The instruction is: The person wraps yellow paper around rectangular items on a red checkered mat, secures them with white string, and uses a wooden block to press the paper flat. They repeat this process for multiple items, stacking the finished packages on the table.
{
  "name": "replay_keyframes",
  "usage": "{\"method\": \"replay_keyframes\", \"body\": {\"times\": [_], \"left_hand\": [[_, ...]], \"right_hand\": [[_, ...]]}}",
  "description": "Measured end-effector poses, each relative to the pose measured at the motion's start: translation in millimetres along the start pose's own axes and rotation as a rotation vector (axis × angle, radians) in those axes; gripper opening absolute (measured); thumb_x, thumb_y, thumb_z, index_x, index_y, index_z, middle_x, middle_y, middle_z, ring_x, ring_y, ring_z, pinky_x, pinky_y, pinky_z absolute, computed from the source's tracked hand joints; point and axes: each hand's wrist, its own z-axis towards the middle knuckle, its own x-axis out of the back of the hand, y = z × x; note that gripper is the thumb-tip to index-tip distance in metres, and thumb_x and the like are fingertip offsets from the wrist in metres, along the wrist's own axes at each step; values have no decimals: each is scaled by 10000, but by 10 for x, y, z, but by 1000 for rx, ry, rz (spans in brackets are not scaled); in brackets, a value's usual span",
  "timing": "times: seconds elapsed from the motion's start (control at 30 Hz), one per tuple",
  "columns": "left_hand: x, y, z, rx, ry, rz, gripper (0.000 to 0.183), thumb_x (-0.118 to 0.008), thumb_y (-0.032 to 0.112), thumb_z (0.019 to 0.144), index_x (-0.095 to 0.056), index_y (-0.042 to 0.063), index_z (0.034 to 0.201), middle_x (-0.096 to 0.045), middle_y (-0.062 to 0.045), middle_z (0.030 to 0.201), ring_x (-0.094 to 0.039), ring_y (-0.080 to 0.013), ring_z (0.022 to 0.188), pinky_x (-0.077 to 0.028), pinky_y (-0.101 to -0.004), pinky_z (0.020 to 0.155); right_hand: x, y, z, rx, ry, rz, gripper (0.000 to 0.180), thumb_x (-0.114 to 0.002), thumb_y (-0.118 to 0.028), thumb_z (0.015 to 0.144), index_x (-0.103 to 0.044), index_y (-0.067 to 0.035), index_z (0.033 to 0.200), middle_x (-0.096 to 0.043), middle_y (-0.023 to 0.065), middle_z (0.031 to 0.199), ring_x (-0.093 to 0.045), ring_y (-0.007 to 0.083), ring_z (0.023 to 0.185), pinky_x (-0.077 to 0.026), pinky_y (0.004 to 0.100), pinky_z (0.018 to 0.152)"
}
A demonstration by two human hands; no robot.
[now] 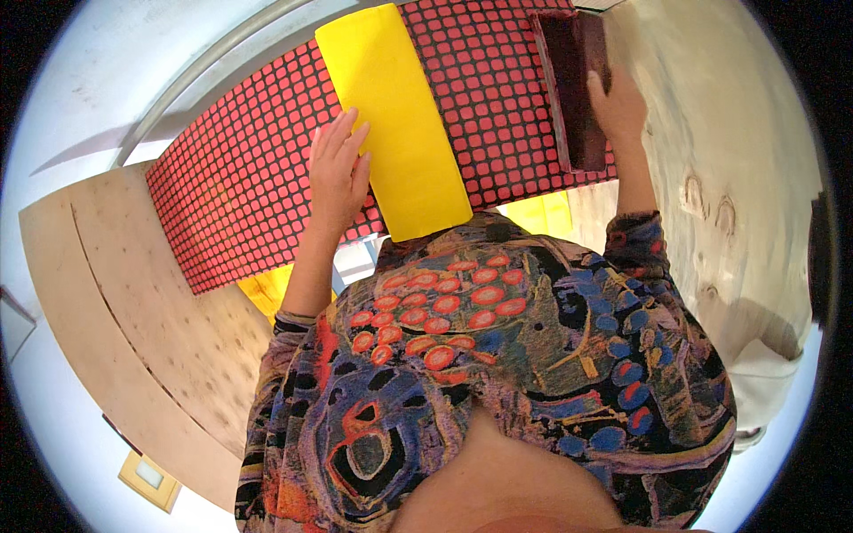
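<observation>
A folded yellow cloth (406,126) lies across a red-and-black checked cloth (246,153). My left hand (338,176) rests palm down on the yellow cloth's left edge, partly over the checked cloth, with its fingers a little apart. At the right end of the checked cloth sits a flat, dark maroon rectangular item (574,93), whose kind I cannot make out. My right hand (621,110) is at its right side, the thumb over its surface. Those fingers are blurred, so whether they grip it is unclear.
Under the checked cloth is a pale wooden surface (166,320), with more yellow cloth (543,212) showing below the hem. A knotty wood-patterned surface (706,166) extends on the right. A curved pale rail (200,66) runs behind, and a yellow-framed plate (149,476) is at lower left.
</observation>
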Motion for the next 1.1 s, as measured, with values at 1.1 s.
{"method": "replay_keyframes", "body": {"times": [1.1], "left_hand": [[-458,363,73,-221,-177,27,367,-697,147,784,-624,47,1130,-567,-126,1312,-446,-298,1330,-263,-556,1122]], "right_hand": [[-285,-1858,-216,222,-277,365,348,-626,-335,847,-553,-8,941,-664,197,800,-670,379,759,-529,491,673]]}}
